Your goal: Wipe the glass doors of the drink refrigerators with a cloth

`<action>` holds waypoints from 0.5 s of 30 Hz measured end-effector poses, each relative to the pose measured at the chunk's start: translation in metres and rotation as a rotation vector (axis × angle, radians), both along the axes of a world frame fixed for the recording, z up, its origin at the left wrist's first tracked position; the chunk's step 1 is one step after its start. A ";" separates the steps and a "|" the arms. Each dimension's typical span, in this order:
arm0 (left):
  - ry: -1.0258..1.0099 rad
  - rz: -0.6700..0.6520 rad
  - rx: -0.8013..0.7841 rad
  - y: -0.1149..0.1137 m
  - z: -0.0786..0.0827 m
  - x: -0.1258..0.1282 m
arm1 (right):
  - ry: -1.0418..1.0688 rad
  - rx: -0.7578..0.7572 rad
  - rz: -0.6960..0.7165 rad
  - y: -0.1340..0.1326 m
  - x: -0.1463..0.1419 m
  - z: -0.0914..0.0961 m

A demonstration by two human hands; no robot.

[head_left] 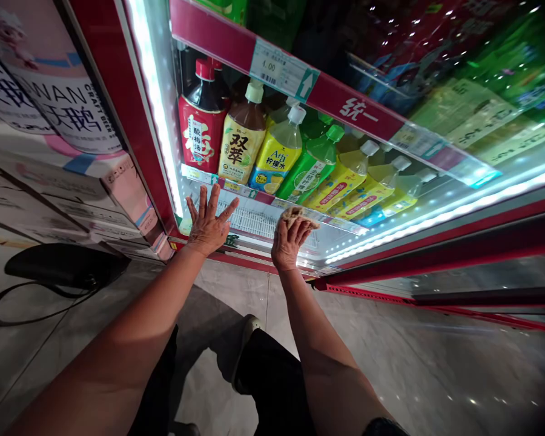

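My right hand (289, 243) is closed on a crumpled beige cloth (300, 215), held just below the front edge of the bottle shelf (266, 197) inside a lit drinks fridge. To its left my left hand (208, 225) has its fingers spread and holds nothing, near the fridge's lower front. Whether its palm touches the surface is hidden. Above the hands stands a row of bottles: a red-labelled bottle (200, 124), a cream-labelled bottle (240, 142), a yellow and blue one (279, 154), a green one (313, 166) and several more yellow ones.
The upper shelf edge (367, 115) carries price tags. At right the glass door (481, 284) stands swung out. Stacked cartons (86, 175) line the left side, and a black bag (66, 266) with a strap lies beside them on the grey tiled floor (209, 387).
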State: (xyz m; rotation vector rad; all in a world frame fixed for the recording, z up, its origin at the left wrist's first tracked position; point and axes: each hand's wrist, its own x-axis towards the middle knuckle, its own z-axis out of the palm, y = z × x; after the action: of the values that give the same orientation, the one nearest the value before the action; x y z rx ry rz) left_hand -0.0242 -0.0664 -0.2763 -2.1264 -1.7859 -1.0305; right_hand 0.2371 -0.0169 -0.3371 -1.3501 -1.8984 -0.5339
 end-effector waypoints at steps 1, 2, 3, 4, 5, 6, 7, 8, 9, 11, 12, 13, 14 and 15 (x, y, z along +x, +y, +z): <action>0.002 -0.004 0.010 0.000 -0.001 -0.001 | -0.042 -0.020 0.023 -0.001 0.000 0.001; 0.002 -0.004 0.016 0.000 -0.003 -0.003 | -0.071 -0.020 0.031 -0.001 0.003 0.003; 0.001 0.000 0.018 0.000 -0.004 -0.005 | -0.080 0.000 0.024 0.000 0.007 0.008; -0.004 0.009 0.020 0.000 -0.006 -0.007 | -0.068 0.039 0.008 0.002 0.011 0.015; -0.011 0.021 0.025 0.000 -0.007 -0.009 | -0.042 0.089 -0.010 0.005 0.013 0.022; -0.018 0.031 0.033 0.000 -0.009 -0.010 | -0.009 0.144 -0.024 0.008 0.014 0.029; -0.026 0.040 0.042 0.000 -0.011 -0.011 | 0.022 0.194 -0.032 0.011 0.012 0.035; -0.034 0.046 0.050 0.001 -0.012 -0.011 | 0.038 0.228 -0.028 0.012 0.007 0.038; -0.040 0.046 0.053 0.001 -0.014 -0.011 | 0.037 0.244 -0.014 0.011 0.001 0.039; -0.044 0.041 0.055 0.002 -0.016 -0.010 | -0.011 0.224 0.037 0.008 -0.014 0.034; -0.042 0.038 0.057 0.002 -0.016 -0.010 | -0.042 0.203 0.066 0.005 -0.021 0.029; -0.037 0.035 0.062 0.001 -0.016 -0.010 | -0.071 0.183 0.093 0.002 -0.026 0.024; -0.029 0.034 0.068 0.001 -0.016 -0.010 | -0.091 0.170 0.115 0.000 -0.029 0.020; -0.019 0.033 0.071 0.000 -0.016 -0.011 | -0.101 0.163 0.132 -0.001 -0.030 0.018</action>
State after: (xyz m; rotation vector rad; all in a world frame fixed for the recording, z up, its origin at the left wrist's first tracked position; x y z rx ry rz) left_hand -0.0350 -0.0663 -0.2920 -2.0454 -1.7600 -1.0928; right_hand 0.2074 -0.0176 -0.3194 -1.1038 -1.9632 -0.6858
